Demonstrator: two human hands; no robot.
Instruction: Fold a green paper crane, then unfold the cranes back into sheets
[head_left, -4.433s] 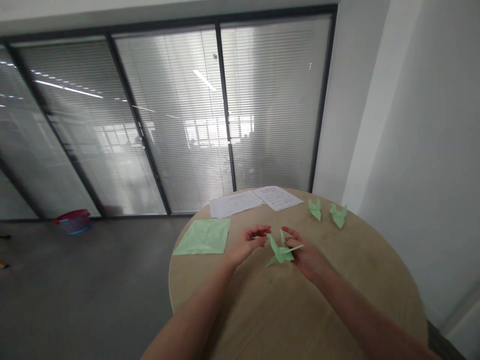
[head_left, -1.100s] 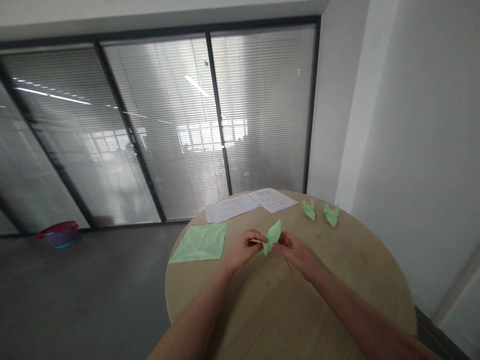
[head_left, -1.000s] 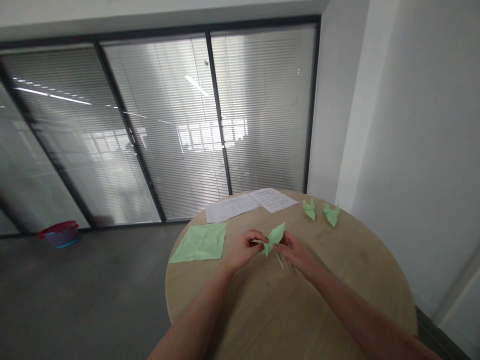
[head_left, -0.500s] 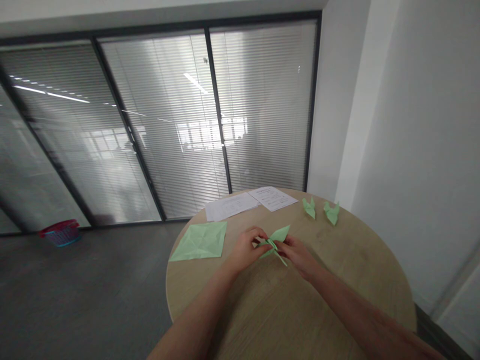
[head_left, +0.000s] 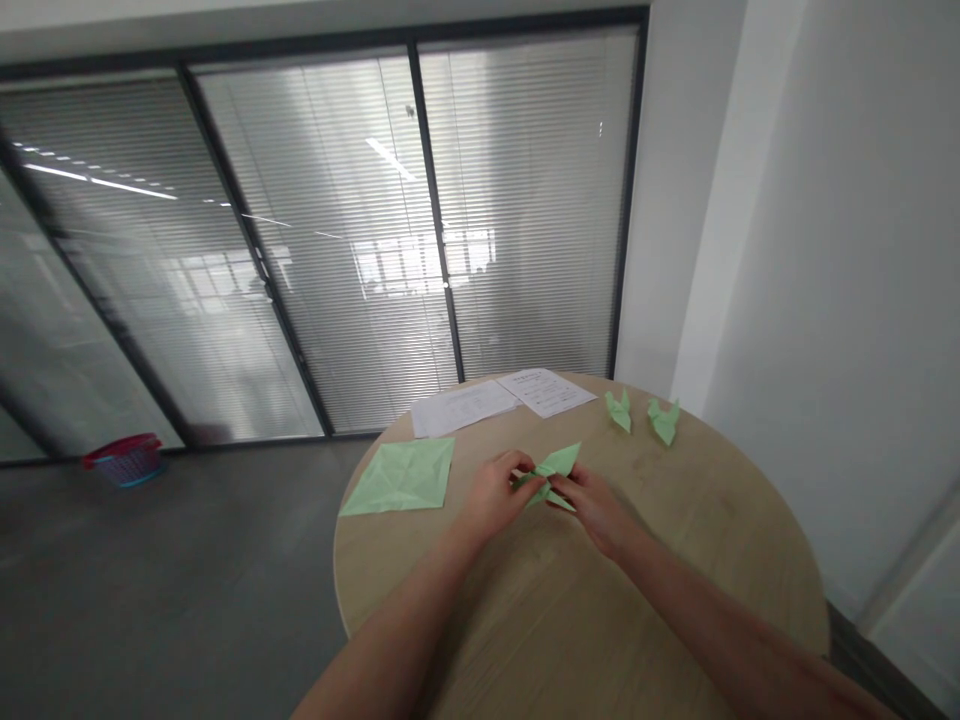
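Over the middle of the round wooden table point(head_left: 540, 620), both of my hands hold one piece of folded green paper point(head_left: 559, 461). My left hand point(head_left: 496, 492) pinches its left side between thumb and fingers. On the other side, my right hand point(head_left: 595, 508) grips it near the centre, fingers closed. One pointed flap sticks up to the upper right and a narrower one points to the lower right. The folds between my fingertips are partly hidden. A creased, flat green sheet point(head_left: 405, 475) lies left of my left hand.
Two folded green paper figures point(head_left: 619, 411) point(head_left: 664, 422) stand at the table's back right. White printed sheets point(head_left: 547, 392) lie along the far edge. A red and blue basket point(head_left: 126, 462) sits on the floor at left. Behind the table is a glass partition with blinds point(head_left: 525, 200).
The lower flap of the folded paper has swung up and now lies flatter, closer to my right fingers. Both hands keep their hold in nearly the same place.
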